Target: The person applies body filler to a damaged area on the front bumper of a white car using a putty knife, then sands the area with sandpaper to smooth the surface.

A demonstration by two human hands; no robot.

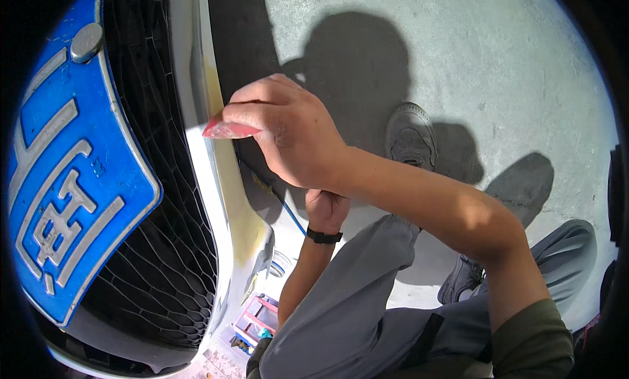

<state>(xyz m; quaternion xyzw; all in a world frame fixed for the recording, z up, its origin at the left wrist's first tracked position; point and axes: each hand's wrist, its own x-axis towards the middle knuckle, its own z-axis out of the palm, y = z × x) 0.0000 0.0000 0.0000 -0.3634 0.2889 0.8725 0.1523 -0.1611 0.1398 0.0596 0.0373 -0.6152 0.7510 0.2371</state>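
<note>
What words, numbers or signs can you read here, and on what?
Blue plate: large raised pale characters, not copied out here.
Small dark mark on it: too small to read.
Silver bolt cap: any marking unreadable.
Red sheet in right hand: no text visible.

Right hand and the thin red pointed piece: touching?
Touching. The head view shows the thin red pointed piece gripped in the right hand, its free end jutting out of the grip.

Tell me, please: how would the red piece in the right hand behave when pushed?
The red piece is probably light, being small beside the right hand. It may be fairly stiff, since its exposed end sticks out without drooping. Its flattish, pointed shape suggests sliding rather than rolling.
</note>
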